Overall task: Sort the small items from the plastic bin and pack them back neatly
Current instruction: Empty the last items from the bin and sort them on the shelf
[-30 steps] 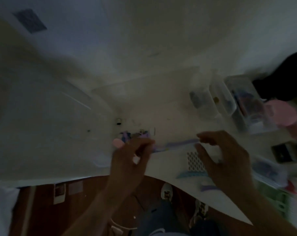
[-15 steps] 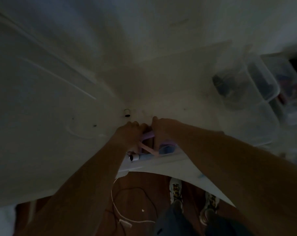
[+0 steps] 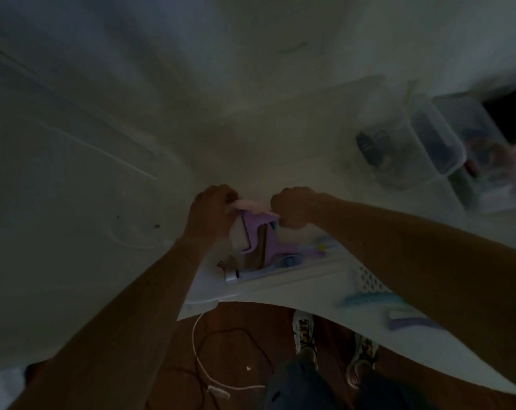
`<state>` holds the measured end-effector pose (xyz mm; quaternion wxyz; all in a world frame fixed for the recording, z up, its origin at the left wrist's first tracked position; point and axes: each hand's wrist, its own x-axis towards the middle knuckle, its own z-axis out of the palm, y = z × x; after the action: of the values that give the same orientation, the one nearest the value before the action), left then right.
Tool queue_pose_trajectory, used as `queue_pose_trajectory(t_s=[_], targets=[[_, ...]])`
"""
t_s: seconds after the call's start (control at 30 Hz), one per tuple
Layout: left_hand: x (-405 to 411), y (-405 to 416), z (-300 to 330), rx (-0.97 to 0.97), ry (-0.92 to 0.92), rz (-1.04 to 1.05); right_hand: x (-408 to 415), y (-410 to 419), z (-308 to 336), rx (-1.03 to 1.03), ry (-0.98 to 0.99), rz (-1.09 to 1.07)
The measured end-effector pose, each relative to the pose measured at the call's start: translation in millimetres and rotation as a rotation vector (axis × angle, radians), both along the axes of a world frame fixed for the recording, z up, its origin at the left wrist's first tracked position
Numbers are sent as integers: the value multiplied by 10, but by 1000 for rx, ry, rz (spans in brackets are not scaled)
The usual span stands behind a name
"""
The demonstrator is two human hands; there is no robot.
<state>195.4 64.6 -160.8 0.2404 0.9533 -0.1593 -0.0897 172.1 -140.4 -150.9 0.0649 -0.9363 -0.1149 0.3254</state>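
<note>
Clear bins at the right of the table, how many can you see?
3, side by side at the far right: the left one, the middle one, and the right one by the frame edge. More may lie out of frame.

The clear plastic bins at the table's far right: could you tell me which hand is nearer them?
Right. The right hand is closer to the clear bins; the left hand is beyond it.

Two hands showing mid-frame: left hand (image 3: 211, 213), right hand (image 3: 292, 207). Three clear plastic bins sitting upper right: first bin (image 3: 382, 161), second bin (image 3: 438, 140), third bin (image 3: 472, 122). Two shoes (image 3: 304, 329) standing at bottom center. Two cables lying on the floor: white cable (image 3: 202, 365), black cable (image 3: 251, 335).
</note>
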Motion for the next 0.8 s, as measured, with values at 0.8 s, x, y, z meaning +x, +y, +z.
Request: queue_pose_trajectory(t_s=[0.8], targets=[[-189, -719, -319, 508, -258, -866, -1279, -1435, 1246, 365, -181, -736]])
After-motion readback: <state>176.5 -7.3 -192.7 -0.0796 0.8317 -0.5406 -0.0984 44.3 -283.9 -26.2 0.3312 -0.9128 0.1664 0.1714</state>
